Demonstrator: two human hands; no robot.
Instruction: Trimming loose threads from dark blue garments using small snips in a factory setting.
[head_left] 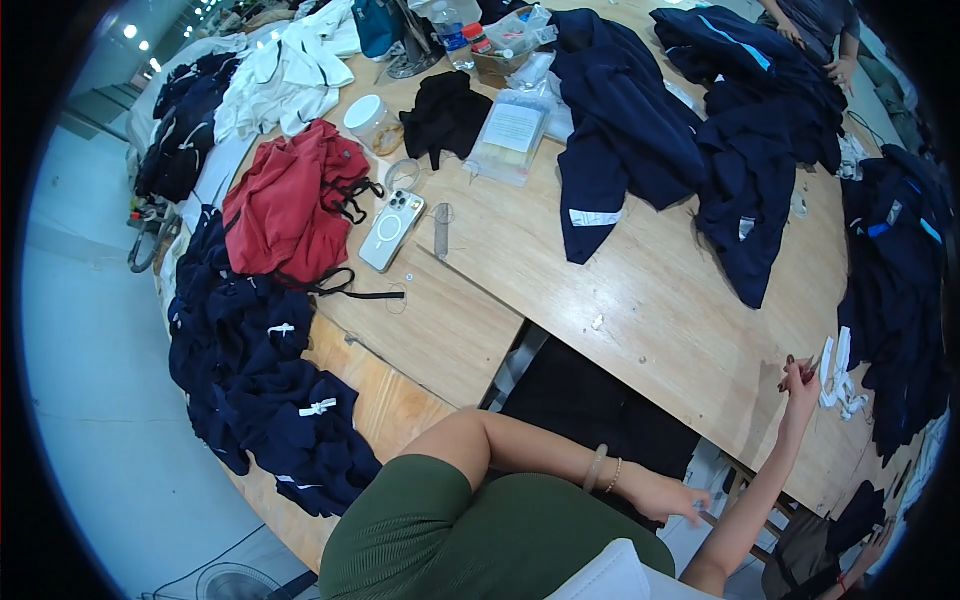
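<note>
Right hand (797, 380) at right, fingers curled beside white strips (828, 372), hold unclear, left hand (668, 496) at lower right, grip unclear, cardboard box (496, 74) at top holding clear plastic (522, 36)

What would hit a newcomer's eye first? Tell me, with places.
Probably the red garment, a bright patch on the left of the wooden table, next to a navy heap. Then the pale phone, lying just right of it. Toward the right edge, white strips stand out beside the person's right hand, with its dark red nails.
</note>
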